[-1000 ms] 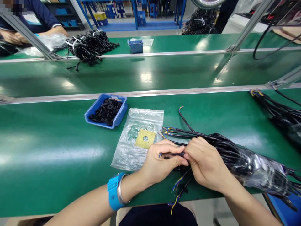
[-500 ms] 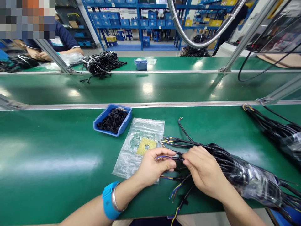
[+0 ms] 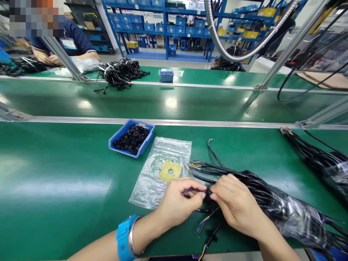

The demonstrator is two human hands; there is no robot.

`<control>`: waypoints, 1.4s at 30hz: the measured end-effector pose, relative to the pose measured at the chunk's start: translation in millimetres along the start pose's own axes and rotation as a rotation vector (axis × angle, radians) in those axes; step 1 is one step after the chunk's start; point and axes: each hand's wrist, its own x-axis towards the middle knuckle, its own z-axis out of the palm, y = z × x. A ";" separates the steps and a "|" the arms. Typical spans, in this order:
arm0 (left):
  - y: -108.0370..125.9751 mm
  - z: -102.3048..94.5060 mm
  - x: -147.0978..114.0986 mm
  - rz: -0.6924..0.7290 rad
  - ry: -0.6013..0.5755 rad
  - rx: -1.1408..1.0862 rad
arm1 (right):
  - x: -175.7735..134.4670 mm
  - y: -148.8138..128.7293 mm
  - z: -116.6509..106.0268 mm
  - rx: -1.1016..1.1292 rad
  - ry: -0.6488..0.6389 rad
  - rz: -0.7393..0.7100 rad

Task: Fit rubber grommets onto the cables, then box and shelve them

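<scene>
My left hand (image 3: 178,201) pinches the end of a black cable, its coloured inner wires (image 3: 186,190) poking out past the fingers. Close beside it, my right hand (image 3: 236,203) is closed at a small black piece (image 3: 208,193) around the same cable; the fingers mostly hide its shape. Behind and to the right of my hands lies a bundle of black cables (image 3: 261,192), partly wrapped in clear plastic. Several stripped ends fan out to the left. Below my hands, another cable carries a black fitting (image 3: 213,235) near its stripped end.
A blue bin (image 3: 111,145) holds many small black parts. Beside it, a clear zip bag (image 3: 146,186) lies under a yellow square pad (image 3: 174,172). A second cable bundle (image 3: 320,156) is at the right. Across the bench sits a person (image 3: 78,43) near more cables (image 3: 121,72).
My left fingers have closed more tightly over the cable, near the small black piece. Both hands remain together, a little lower in view. The camera view has shifted slightly.
</scene>
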 end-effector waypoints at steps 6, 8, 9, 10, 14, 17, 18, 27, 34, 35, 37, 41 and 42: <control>-0.8 -2.5 -5.8 0.370 0.018 0.276 | 0.9 -2.7 -1.1 -0.043 -0.088 0.022; 0.6 -5.4 -7.6 0.357 -0.045 0.299 | 2.9 -6.3 -7.1 -0.031 -0.130 0.063; 1.9 -6.8 -9.0 0.347 -0.087 0.300 | 3.6 -7.6 -12.0 -0.020 -0.130 0.080; 3.6 -8.2 -10.6 0.337 -0.136 0.297 | 3.9 -8.0 -17.8 -0.020 -0.103 0.094; 10.2 -11.8 -17.7 0.268 -0.321 0.262 | 2.0 -0.1 -40.6 -0.197 0.106 0.159; 12.8 -12.2 -20.7 0.235 -0.359 0.210 | 2.0 9.1 -45.9 -0.390 0.102 0.222; 13.6 -12.3 -21.1 0.230 -0.359 0.193 | 3.2 11.3 -45.4 -0.450 0.068 0.248; 18.8 -22.7 -18.2 -0.061 -0.564 -0.053 | -3.4 51.9 -85.3 -0.223 -0.548 0.575; 8.6 4.6 14.8 -0.691 -0.650 -0.488 | -59.4 70.0 -113.6 0.142 -0.542 0.662; 10.3 11.2 20.0 -0.710 -0.654 -0.446 | -66.7 65.1 -112.1 0.081 -0.495 0.654; 15.7 25.4 29.0 -0.714 -0.599 -0.365 | -80.5 53.3 -108.9 -0.060 -0.412 0.606; 32.6 59.1 46.6 -0.600 -0.435 -0.361 | -105.6 32.9 -110.4 -0.280 -0.270 0.445; 38.9 68.5 52.8 -0.528 -0.396 -0.391 | -110.3 29.4 -112.7 -0.361 -0.202 0.401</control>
